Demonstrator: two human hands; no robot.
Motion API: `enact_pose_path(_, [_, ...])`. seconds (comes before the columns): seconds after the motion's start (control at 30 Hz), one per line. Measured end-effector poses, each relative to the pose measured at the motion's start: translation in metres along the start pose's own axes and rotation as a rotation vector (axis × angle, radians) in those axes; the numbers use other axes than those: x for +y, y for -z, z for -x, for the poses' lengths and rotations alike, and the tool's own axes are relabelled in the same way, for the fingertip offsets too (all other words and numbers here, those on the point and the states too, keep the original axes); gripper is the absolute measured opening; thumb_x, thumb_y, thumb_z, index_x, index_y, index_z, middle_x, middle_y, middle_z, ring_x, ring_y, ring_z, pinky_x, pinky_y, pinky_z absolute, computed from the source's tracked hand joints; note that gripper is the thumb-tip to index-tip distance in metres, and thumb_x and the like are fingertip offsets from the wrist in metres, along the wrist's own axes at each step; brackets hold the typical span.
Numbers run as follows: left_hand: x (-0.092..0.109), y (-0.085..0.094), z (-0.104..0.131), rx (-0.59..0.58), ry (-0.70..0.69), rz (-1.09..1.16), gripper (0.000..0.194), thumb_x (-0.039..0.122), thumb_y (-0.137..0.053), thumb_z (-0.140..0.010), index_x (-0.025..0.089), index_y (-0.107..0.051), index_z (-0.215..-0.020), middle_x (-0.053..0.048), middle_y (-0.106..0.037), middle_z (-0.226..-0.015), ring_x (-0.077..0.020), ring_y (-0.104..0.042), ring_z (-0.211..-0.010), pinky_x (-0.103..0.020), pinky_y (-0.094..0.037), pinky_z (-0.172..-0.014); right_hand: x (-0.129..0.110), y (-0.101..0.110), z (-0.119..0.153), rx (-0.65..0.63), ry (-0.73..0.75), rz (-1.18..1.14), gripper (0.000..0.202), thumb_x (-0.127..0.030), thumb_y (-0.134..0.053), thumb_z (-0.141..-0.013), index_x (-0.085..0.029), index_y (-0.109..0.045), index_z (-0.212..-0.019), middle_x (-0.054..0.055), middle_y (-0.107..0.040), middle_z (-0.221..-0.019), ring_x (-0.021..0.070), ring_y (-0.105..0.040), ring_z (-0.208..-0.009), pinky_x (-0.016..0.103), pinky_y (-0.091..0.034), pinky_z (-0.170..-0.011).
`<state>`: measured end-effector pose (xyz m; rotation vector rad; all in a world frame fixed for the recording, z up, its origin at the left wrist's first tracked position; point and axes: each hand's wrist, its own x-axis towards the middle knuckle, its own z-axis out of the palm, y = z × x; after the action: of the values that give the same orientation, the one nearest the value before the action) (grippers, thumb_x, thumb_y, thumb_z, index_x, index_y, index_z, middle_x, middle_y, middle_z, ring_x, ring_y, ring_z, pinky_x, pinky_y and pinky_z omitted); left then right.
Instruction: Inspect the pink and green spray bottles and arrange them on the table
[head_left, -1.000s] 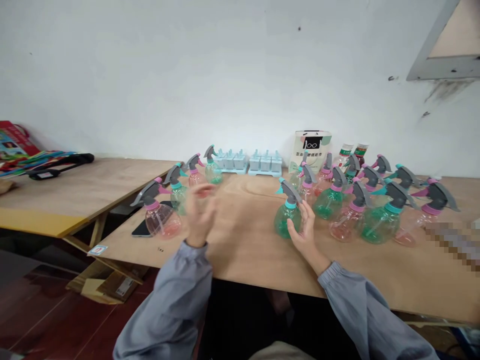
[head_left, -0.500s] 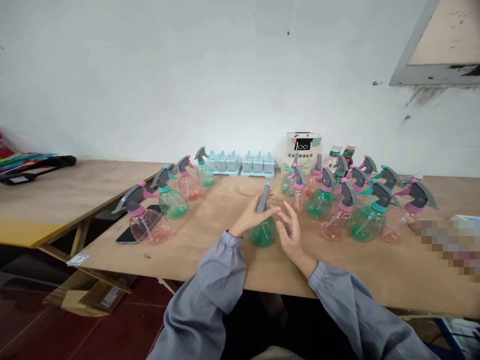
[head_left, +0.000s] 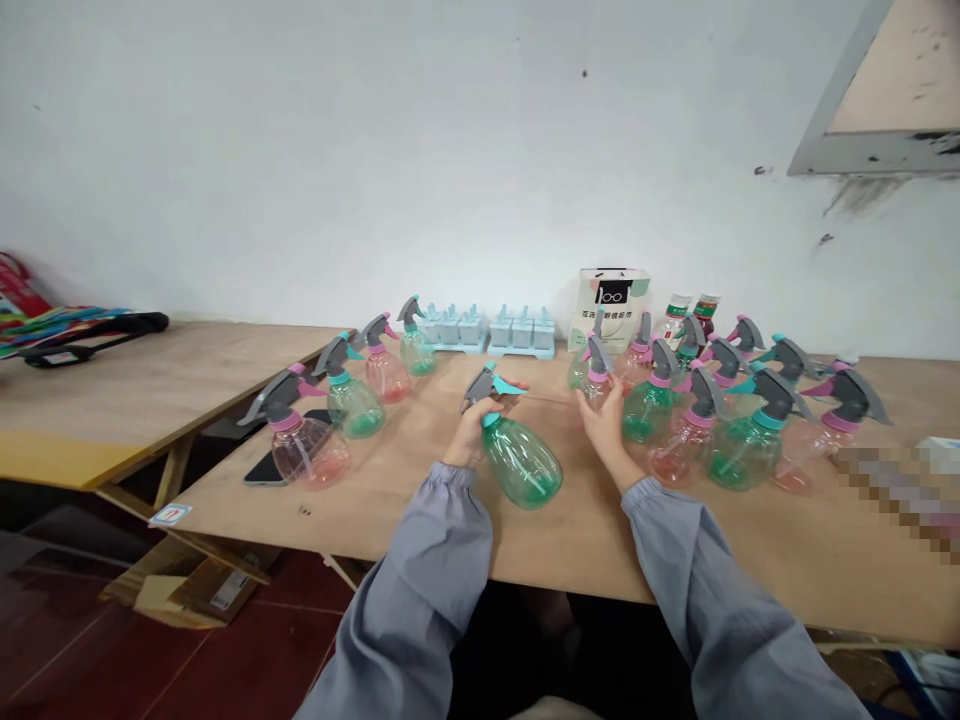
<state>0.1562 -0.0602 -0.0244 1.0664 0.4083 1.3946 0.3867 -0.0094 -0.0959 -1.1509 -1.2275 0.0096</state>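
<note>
My left hand (head_left: pixel 472 428) is wrapped round the neck of a clear green spray bottle (head_left: pixel 523 465) with a grey and turquoise spray head. The bottle tilts, its base toward the right and its trigger pointing right. Its bottom holds a green tint. My right hand (head_left: pixel 606 420) is closed round the upper part of a pink spray bottle (head_left: pixel 598 388), which stands upright at the left end of the right-hand group. The hand covers much of that bottle's body.
Several pink and green spray bottles (head_left: pixel 739 450) stand at right, with others (head_left: pixel 309 455) in a slanting row at left. A phone (head_left: pixel 266 468) lies beside the row. Light-blue ice-pop moulds (head_left: pixel 523 335), a printed bag (head_left: pixel 611 300) and two capped bottles (head_left: pixel 705 312) stand along the wall.
My left hand has tilted the green spray bottle and turned its spray head to the right. The right hand has moved from beside it, forward and right, onto the pink spray bottle.
</note>
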Motion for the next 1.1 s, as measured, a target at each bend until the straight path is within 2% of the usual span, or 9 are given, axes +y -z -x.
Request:
enact_pose_path(0.2, [0.003, 0.006, -0.002, 0.029, 0.042, 0.099, 0.036, 0.016, -0.055, -0.053, 0.018, -0.068, -0.087, -0.007, -0.075, -0.090, -0.0288, -0.069, -0.112, -0.041, -0.050, -0.102, -0.039, 0.011, 0.043, -0.172, -0.021, -0.081, 0.063, -0.048, -0.068, -0.082, -0.019, -0.045, -0.132, 0.017, -0.058, -0.131, 0.0316, -0.056, -0.124, 0.055, -0.043, -0.109])
enact_pose_path(0.33, [0.002, 0.009, -0.003, 0.121, -0.033, 0.146, 0.015, 0.018, -0.053, -0.050, 0.018, -0.059, -0.064, -0.003, -0.061, -0.064, -0.0252, -0.072, -0.086, -0.040, -0.056, -0.091, -0.048, 0.016, 0.058, -0.242, -0.032, -0.110, 0.062, -0.050, -0.071, -0.081, -0.020, -0.046, -0.129, 0.016, -0.059, -0.128, 0.0321, -0.059, -0.121, 0.054, -0.045, -0.107])
enact_pose_path(0.43, [0.003, 0.007, -0.001, 0.088, -0.027, 0.115, 0.012, 0.019, -0.053, -0.050, 0.018, -0.058, -0.060, -0.002, -0.056, -0.060, -0.0214, -0.069, -0.072, -0.038, -0.058, -0.083, -0.047, 0.015, 0.058, -0.239, -0.025, -0.112, 0.062, -0.050, -0.072, -0.080, -0.020, -0.046, -0.128, 0.016, -0.060, -0.127, 0.0323, -0.060, -0.120, 0.055, -0.046, -0.106])
enact_pose_path(0.6, [0.005, -0.001, 0.004, -0.037, 0.011, 0.085, 0.031, 0.016, -0.055, -0.051, 0.017, -0.070, -0.078, -0.005, -0.071, -0.081, -0.0236, -0.072, -0.088, -0.041, -0.055, -0.095, -0.046, 0.014, 0.055, -0.231, -0.016, -0.134, 0.059, -0.048, -0.073, -0.079, -0.021, -0.047, -0.126, 0.015, -0.061, -0.126, 0.0313, -0.061, -0.117, 0.055, -0.047, -0.105])
enact_pose_path(0.67, [0.003, 0.000, 0.003, -0.028, 0.008, 0.076, 0.028, 0.017, -0.056, -0.051, 0.017, -0.069, -0.076, -0.004, -0.071, -0.079, -0.0226, -0.071, -0.086, -0.040, -0.055, -0.097, -0.047, 0.015, 0.055, -0.229, -0.018, -0.134, 0.060, -0.048, -0.073, -0.079, -0.021, -0.047, -0.126, 0.016, -0.061, -0.126, 0.0313, -0.061, -0.117, 0.055, -0.047, -0.105])
enact_pose_path(0.8, [0.000, 0.004, 0.000, 0.034, 0.001, 0.047, 0.011, 0.020, -0.054, -0.050, 0.018, -0.060, -0.058, -0.001, -0.058, -0.060, -0.0194, -0.067, -0.070, -0.040, -0.056, -0.091, -0.045, 0.016, 0.053, -0.214, -0.006, -0.123, 0.059, -0.047, -0.072, -0.079, -0.021, -0.046, -0.126, 0.015, -0.062, -0.126, 0.0304, -0.061, -0.118, 0.053, -0.046, -0.106])
enact_pose_path(0.87, [0.001, 0.004, 0.001, 0.035, 0.019, 0.030, 0.014, 0.020, -0.053, -0.050, 0.018, -0.062, -0.061, -0.003, -0.060, -0.062, -0.0230, -0.069, -0.079, -0.042, -0.055, -0.092, -0.044, 0.016, 0.052, -0.205, 0.000, -0.110, 0.059, -0.046, -0.072, -0.079, -0.020, -0.047, -0.126, 0.015, -0.062, -0.125, 0.0303, -0.061, -0.118, 0.053, -0.046, -0.105])
enact_pose_path(1.0, [0.003, -0.001, 0.005, -0.006, 0.065, 0.027, 0.034, 0.018, -0.055, -0.053, 0.018, -0.070, -0.083, -0.006, -0.072, -0.085, -0.0293, -0.069, -0.106, -0.047, -0.050, -0.102, -0.042, 0.016, 0.051, -0.202, 0.000, -0.100, 0.060, -0.046, -0.073, -0.079, -0.020, -0.046, -0.126, 0.016, -0.062, -0.126, 0.0307, -0.061, -0.119, 0.053, -0.046, -0.106])
enact_pose_path(1.1, [0.003, -0.001, 0.004, 0.022, 0.073, 0.022, 0.025, 0.018, -0.053, -0.051, 0.018, -0.066, -0.072, -0.005, -0.069, -0.075, -0.0293, -0.070, -0.102, -0.046, -0.051, -0.100, -0.042, 0.016, 0.051, -0.195, 0.003, -0.095, 0.061, -0.048, -0.073, -0.078, -0.020, -0.047, -0.126, 0.016, -0.062, -0.125, 0.0305, -0.061, -0.118, 0.053, -0.047, -0.105])
